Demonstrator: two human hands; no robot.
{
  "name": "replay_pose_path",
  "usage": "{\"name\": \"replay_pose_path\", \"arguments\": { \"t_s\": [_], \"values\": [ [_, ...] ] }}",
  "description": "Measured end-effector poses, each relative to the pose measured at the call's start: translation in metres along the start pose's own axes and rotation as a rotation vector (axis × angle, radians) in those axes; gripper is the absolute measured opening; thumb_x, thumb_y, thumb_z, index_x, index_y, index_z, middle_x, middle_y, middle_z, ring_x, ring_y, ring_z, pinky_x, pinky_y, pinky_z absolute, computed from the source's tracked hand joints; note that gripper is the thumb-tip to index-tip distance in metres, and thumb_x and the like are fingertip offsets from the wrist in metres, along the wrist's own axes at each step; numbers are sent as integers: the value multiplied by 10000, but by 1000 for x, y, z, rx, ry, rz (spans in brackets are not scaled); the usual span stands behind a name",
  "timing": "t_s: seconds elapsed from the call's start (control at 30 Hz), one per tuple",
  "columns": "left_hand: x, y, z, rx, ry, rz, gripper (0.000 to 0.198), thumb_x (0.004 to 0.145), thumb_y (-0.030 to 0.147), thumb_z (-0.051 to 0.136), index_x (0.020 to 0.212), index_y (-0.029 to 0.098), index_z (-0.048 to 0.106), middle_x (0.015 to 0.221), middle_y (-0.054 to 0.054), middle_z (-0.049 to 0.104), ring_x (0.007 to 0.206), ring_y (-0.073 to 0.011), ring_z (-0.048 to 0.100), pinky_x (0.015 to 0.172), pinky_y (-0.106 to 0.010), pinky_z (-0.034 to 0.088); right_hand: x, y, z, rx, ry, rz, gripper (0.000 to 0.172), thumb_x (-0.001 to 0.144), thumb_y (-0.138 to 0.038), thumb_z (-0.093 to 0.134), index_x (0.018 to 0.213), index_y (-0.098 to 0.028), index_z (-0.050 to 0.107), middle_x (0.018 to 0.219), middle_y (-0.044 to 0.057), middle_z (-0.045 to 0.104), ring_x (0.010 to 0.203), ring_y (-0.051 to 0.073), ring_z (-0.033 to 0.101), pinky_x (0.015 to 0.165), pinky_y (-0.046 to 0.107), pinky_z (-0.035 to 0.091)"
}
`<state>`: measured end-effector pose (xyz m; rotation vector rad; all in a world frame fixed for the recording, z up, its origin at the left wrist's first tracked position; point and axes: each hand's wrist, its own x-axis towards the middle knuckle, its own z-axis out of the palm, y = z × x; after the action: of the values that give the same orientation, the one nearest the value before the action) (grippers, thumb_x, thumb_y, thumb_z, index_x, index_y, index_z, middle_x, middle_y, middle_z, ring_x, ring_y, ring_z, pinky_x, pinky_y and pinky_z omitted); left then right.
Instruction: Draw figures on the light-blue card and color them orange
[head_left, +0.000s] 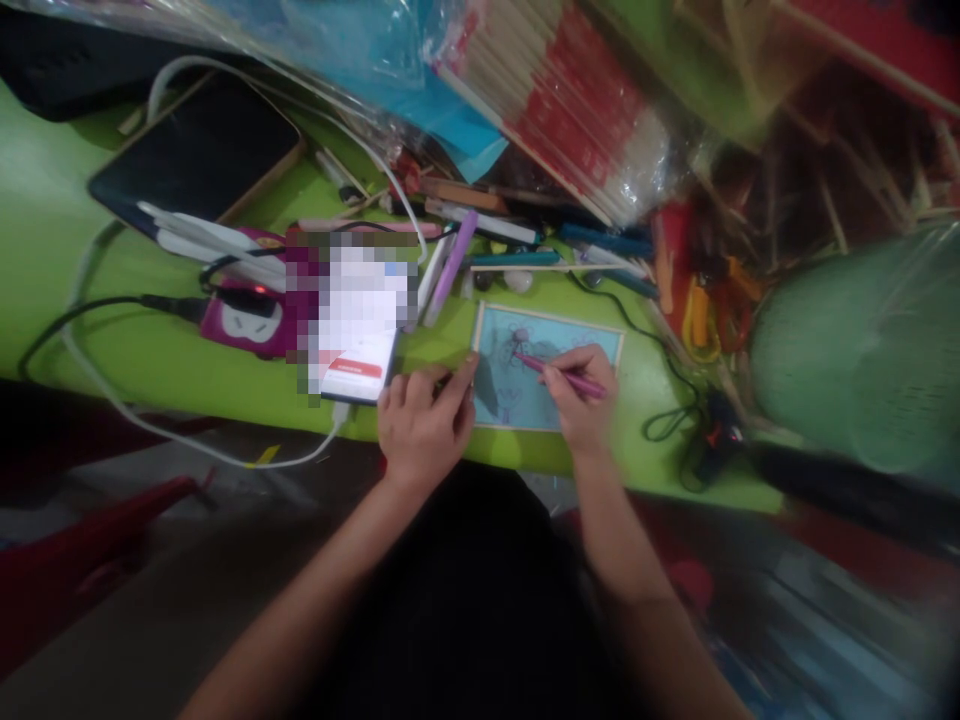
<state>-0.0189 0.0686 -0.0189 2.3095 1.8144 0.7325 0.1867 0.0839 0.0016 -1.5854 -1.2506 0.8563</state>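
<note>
A light blue card (pixel 536 400) with a pale wooden-looking border lies on the green table. Dark and purple line drawings, flower-like at the upper left, show on its face. Closed around a magenta pen (pixel 574 379), my right hand (pixel 585 395) rests over the card's right side. The pen's tip meets the card at the flower drawing. My left hand (pixel 427 415) lies palm down with its fingers apart, index finger and thumb at the card's left edge. Close by its fingers is a lit phone (pixel 356 368), partly blurred out, with a white cable plugged in.
Behind the card lie several pens and markers, among them a purple marker (pixel 455 265). A magenta power strip (pixel 240 322) with cables and a dark tablet-like device (pixel 199 150) sit left. Plastic-wrapped sticks (pixel 555 100) lie at the back. A green basket (pixel 855 350) stands right.
</note>
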Motion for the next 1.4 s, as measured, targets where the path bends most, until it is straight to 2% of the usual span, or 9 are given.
{"name": "replay_pose_path", "arguments": {
  "t_s": [0.43, 0.87, 1.17, 1.4],
  "values": [
    [1, 0, -1, 2, -5, 1, 361, 995, 276, 625, 1333, 301, 752, 1007, -85, 709, 835, -226, 539, 774, -382, 382, 1, 1, 1, -40, 30, -5, 160, 917, -371, 734, 876, -238, 655, 739, -39, 671, 655, 119, 639, 602, 276, 520],
    [-3, 0, 1, -52, -94, -85, 397, 994, 308, 615, 1370, 376, 724, 1044, -87, 693, 864, -227, 559, 793, -383, 390, 2, -1, 1, -29, 19, -1, 154, 917, -369, 759, 899, -238, 680, 778, -24, 710, 695, 136, 683, 636, 296, 546],
    [1, 1, -1, 12, 11, 7, 368, 989, 275, 635, 1338, 298, 749, 1002, -83, 713, 838, -224, 551, 771, -367, 380, 3, -2, 3, -37, 29, 0, 202, 911, -402, 759, 883, -227, 662, 764, -26, 695, 687, 132, 686, 638, 283, 556],
    [-2, 0, 1, -34, -53, -55, 400, 995, 301, 623, 1378, 366, 718, 1035, -83, 702, 843, -221, 557, 776, -380, 378, 2, 0, 3, -12, 39, -13, 159, 911, -362, 764, 898, -232, 673, 772, -30, 705, 679, 125, 679, 627, 278, 546]
  ]
}}
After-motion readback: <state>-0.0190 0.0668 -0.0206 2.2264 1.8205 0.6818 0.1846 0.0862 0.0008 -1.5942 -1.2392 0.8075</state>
